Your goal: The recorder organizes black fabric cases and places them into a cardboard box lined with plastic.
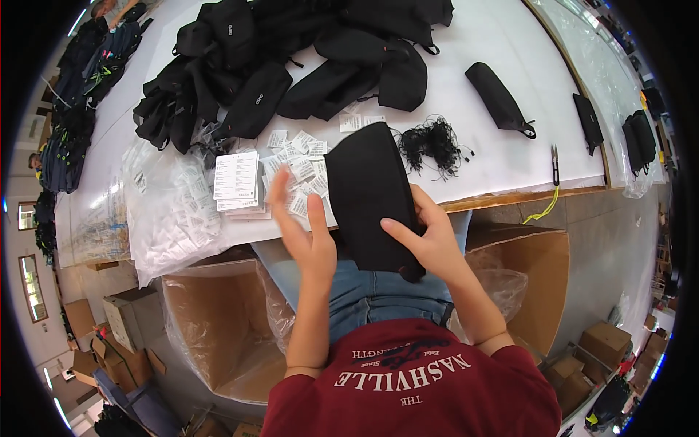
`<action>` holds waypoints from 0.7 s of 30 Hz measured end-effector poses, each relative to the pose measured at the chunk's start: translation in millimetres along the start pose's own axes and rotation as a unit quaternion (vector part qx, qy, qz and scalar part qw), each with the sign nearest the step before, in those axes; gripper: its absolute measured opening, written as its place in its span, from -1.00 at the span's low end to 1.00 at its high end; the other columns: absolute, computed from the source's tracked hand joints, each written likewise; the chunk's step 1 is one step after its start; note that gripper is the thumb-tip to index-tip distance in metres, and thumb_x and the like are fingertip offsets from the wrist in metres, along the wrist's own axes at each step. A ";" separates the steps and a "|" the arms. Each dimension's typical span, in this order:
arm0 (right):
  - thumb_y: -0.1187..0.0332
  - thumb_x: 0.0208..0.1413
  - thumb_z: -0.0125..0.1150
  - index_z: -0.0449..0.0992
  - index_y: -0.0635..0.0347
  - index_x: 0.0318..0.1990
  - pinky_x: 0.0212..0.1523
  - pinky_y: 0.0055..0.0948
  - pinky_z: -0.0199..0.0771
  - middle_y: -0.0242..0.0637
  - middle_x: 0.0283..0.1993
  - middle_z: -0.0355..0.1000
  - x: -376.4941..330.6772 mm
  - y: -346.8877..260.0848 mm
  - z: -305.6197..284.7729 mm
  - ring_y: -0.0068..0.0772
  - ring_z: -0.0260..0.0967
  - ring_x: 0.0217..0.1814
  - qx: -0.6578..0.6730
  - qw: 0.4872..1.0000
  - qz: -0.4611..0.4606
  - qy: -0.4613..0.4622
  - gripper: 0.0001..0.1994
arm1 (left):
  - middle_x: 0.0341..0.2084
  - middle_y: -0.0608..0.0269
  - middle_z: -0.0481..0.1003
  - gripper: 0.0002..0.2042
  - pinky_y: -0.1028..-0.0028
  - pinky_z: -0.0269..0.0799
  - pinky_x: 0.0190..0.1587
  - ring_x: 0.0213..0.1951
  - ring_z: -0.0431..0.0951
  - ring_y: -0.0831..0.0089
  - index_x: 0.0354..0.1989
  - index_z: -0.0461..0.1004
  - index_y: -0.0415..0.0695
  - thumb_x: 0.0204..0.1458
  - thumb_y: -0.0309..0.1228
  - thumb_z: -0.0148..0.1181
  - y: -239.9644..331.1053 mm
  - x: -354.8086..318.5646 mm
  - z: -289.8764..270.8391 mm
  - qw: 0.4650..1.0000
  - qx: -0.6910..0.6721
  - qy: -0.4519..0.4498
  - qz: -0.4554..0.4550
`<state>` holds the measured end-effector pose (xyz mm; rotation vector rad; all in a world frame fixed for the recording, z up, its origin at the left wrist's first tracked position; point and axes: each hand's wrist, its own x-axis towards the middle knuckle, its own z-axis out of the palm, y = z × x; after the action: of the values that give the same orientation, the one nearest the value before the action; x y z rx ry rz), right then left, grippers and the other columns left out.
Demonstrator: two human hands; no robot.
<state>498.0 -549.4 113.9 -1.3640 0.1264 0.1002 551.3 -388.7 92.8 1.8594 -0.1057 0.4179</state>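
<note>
A black zip pouch [368, 193] is gripped along its right side by my right hand [422, 237], with the thumb lying across its face. It is held upright over the table's near edge, above my lap. Just left of the pouch, my left hand [302, 226] has its fingers stretched out and holds nothing. Beyond that hand lie small white printed labels [300, 156] in a loose spread, and a stack of white printed cards [237, 178]. A tangle of black cords [433, 146] rests on the table to the right of the pouch.
Black pouches [255, 98] are heaped at the back, and another pouch [499, 98] lies apart at right. Scissors [555, 169] with a yellow cord sit near the right table edge. A clear plastic bag of labels [175, 211] hangs over the left front. Cardboard boxes [218, 328] stand below.
</note>
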 end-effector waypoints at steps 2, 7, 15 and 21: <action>0.50 0.06 0.20 0.27 0.35 0.10 -0.07 -0.61 0.34 -0.31 -0.08 0.42 -1.2 1.6 -4.5 -0.64 0.33 -0.08 0.034 0.999 0.023 0.006 -0.56 | 0.19 -0.04 0.22 -0.45 0.20 -0.09 0.29 0.25 0.17 0.27 0.21 0.16 -0.31 0.11 -0.24 0.03 13.5 6.0 -5.9 0.990 0.035 0.033 0.134; 0.50 0.09 0.16 0.31 0.38 0.06 -0.07 -0.60 0.36 -0.29 -0.09 0.43 -5.3 -2.6 -14.1 -0.61 0.35 -0.09 0.044 0.999 -0.009 0.010 -0.63 | 0.30 -0.05 0.03 -0.48 0.07 -0.32 0.34 0.35 -0.03 0.17 0.29 0.03 -0.27 0.14 -0.47 -0.11 -24.4 31.1 -34.6 0.892 0.385 -0.217 0.099; 0.48 0.09 0.16 0.37 0.38 -0.01 -0.16 -0.64 0.37 -0.34 -0.20 0.46 3.3 2.3 -18.8 -0.66 0.36 -0.17 0.014 0.998 -0.017 0.059 -0.69 | 0.28 0.09 0.11 -0.38 0.06 -0.30 0.34 0.33 0.03 0.13 0.29 0.10 -0.18 0.10 -0.12 0.01 -0.8 10.5 -14.1 0.878 0.256 -0.257 0.312; 0.49 0.06 0.16 0.37 0.40 -0.01 -0.12 -0.61 0.38 -0.30 -0.16 0.46 -8.5 -6.6 -28.8 -0.63 0.38 -0.15 0.028 0.997 0.001 0.070 -0.67 | 0.29 0.19 0.12 -0.46 0.08 -0.22 0.31 0.32 0.05 0.12 0.29 0.12 -0.14 0.09 -0.46 0.00 -23.5 52.6 -31.4 0.937 0.250 -0.116 0.213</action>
<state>489.7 -578.9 115.8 -1.3140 0.2459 0.0027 599.6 -344.6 97.7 2.3906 -0.6208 0.5570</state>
